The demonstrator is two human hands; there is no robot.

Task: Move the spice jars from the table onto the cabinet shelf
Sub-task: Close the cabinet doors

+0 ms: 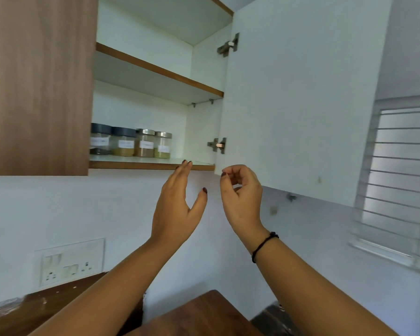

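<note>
Stretching up from the bottom of the view, two bare forearms were raised toward an open wall cabinet. Beneath them lay one brown wooden table (204, 314), only partly in view.

The left hand (177, 209) was held flat and edge-on, its four fingers straight and together and its thumb spread wide, holding nothing. Its fingertips (186, 164) sat at the front edge of the lowest cabinet shelf (136, 165); whether they touched it could not be told. Just to the right of it, at about the same height, the right hand (243, 195) had its fingers loosely curled toward the thumb, with nothing between them. One black cord bracelet (264, 246) circled the right wrist.

Below and left of the left hand, one socket panel (69, 261) was set in the white wall. Just behind the right hand hung the lower corner of one white cabinet door (301, 105), swung open and carrying two metal hinges (217, 145).

Up and left of the left fingertips, four spice jars (124, 144) stood upright in a close row on that shelf. The two farther from the hands had dark lids and the two nearer had silver lids. Each bore one white label. One upper shelf (155, 69) ran above them. Far to the right of the right hand was one barred window (398, 178).
</note>
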